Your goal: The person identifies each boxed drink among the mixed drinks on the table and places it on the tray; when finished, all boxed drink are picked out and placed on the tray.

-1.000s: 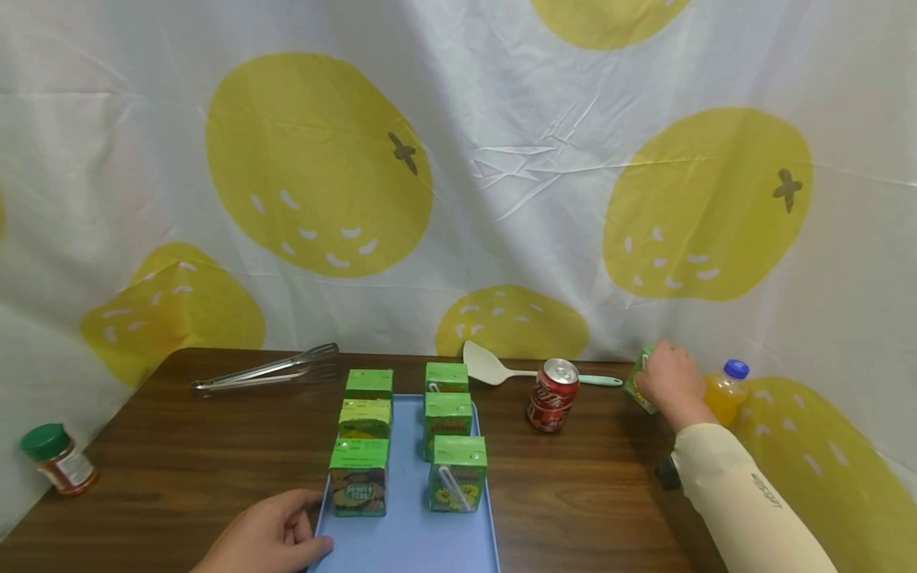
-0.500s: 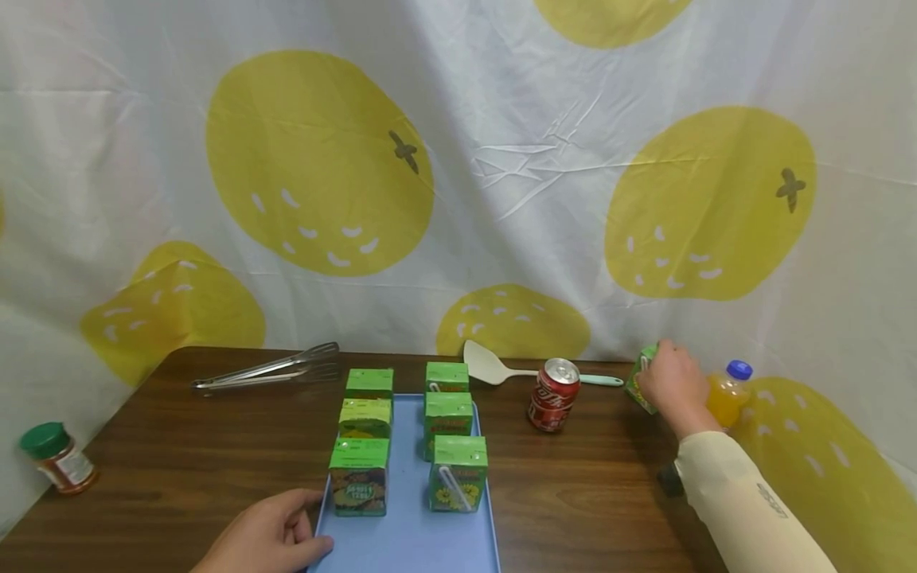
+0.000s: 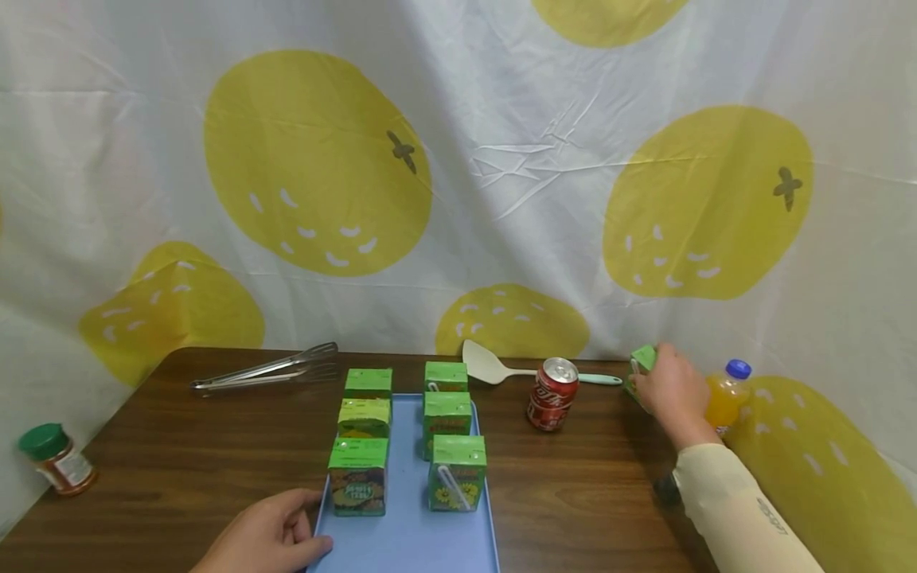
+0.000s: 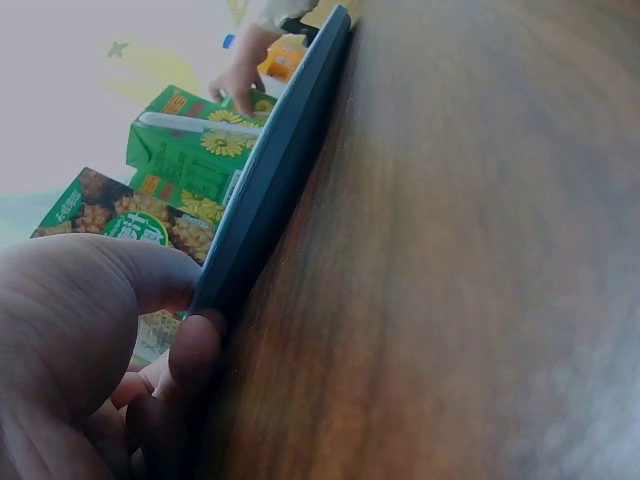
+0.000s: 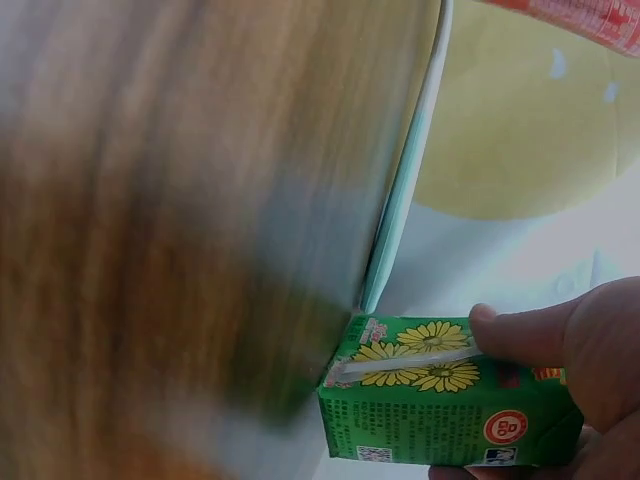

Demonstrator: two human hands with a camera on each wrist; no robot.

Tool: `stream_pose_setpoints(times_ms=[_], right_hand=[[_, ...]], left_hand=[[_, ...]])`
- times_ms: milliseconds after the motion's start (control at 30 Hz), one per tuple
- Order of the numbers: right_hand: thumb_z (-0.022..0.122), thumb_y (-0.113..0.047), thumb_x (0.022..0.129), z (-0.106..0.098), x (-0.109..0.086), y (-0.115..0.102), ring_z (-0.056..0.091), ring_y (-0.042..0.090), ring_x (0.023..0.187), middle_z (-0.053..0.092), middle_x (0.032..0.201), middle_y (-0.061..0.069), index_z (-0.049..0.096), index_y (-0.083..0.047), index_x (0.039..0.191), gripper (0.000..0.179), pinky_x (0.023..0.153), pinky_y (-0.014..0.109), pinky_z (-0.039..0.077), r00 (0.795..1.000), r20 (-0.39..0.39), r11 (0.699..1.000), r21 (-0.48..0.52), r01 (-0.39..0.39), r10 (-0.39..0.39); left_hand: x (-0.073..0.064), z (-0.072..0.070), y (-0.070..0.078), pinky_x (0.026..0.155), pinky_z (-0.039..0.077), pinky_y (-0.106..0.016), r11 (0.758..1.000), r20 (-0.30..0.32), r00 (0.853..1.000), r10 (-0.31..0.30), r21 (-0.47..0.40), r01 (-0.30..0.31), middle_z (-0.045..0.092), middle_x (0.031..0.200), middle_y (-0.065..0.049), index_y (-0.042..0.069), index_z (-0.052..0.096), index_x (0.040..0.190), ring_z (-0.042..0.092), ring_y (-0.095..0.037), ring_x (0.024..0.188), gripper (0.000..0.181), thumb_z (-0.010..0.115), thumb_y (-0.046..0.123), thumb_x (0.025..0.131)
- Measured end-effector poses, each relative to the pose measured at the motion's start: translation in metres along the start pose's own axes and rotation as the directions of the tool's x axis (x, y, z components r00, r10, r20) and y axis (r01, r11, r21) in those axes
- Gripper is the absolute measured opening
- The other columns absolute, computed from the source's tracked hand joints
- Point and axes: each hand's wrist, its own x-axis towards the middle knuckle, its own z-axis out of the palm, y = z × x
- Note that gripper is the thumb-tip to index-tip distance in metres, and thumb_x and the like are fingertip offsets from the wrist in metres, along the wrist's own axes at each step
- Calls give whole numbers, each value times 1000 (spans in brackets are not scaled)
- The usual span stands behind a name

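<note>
At the far right of the head view, my right hand (image 3: 673, 391) grips a green juice box (image 3: 642, 360). The right wrist view shows my thumb on the flowered side of that juice box (image 5: 430, 410), beside its straw, with fingers underneath. My left hand (image 3: 267, 535) holds the left edge of a blue tray (image 3: 408, 545), and in the left wrist view its thumb and a finger pinch the tray's rim (image 4: 265, 190). Two columns of juice boxes stand on the tray, among them a front left box (image 3: 360, 477) and a front right box (image 3: 457, 473).
A red soda can (image 3: 553, 395) stands right of the tray, before a spatula (image 3: 490, 366). An orange juice bottle (image 3: 727, 394) is beside my right hand. Metal tongs (image 3: 268, 372) lie back left; a green-capped spice jar (image 3: 59, 461) stands far left. A patterned cloth (image 3: 501, 119) hangs behind the table.
In my right hand the juice box has tipped so that its green top shows more. My left hand and the tray have stayed in place.
</note>
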Motion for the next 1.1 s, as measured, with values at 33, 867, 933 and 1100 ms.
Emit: stream_pose_setpoints(times_ms=[33, 867, 933, 1100], right_hand=[[84, -28, 94, 1, -1, 0, 67, 53, 96, 68, 109, 33, 57, 4, 120, 49, 71, 62, 50, 1000, -8, 1000, 1, 1, -1], [88, -30, 94, 7, -17, 7, 68, 59, 106, 70, 132, 34, 64, -4, 143, 62, 80, 66, 51, 995, -61, 993, 93, 79, -73], [89, -32, 93, 7, -18, 5, 68, 59, 107, 70, 132, 34, 65, -4, 143, 62, 80, 66, 52, 994, -75, 991, 105, 81, -73], [89, -34, 95, 3, -21, 1, 68, 58, 111, 70, 134, 33, 64, -1, 145, 65, 87, 67, 52, 993, -93, 984, 161, 81, -67]], left_hand=[[0, 0, 0, 59, 43, -31, 1000, 0, 1000, 0, 0, 0, 65, 82, -3, -9, 61, 148, 57, -20, 66, 74, 90, 35, 95], [1, 1, 1, 60, 42, -31, 1000, -13, 1000, 5, 4, -5, 65, 80, -3, -7, 64, 146, 57, -20, 66, 73, 91, 35, 94], [2, 1, 0, 61, 42, -31, 1000, -13, 1000, 5, 5, -5, 65, 80, -3, -7, 63, 147, 57, -20, 66, 73, 91, 36, 94], [2, 1, -1, 61, 43, -31, 1000, -14, 1000, 4, 10, -4, 64, 80, -3, -7, 63, 147, 57, -20, 66, 74, 91, 36, 94]])
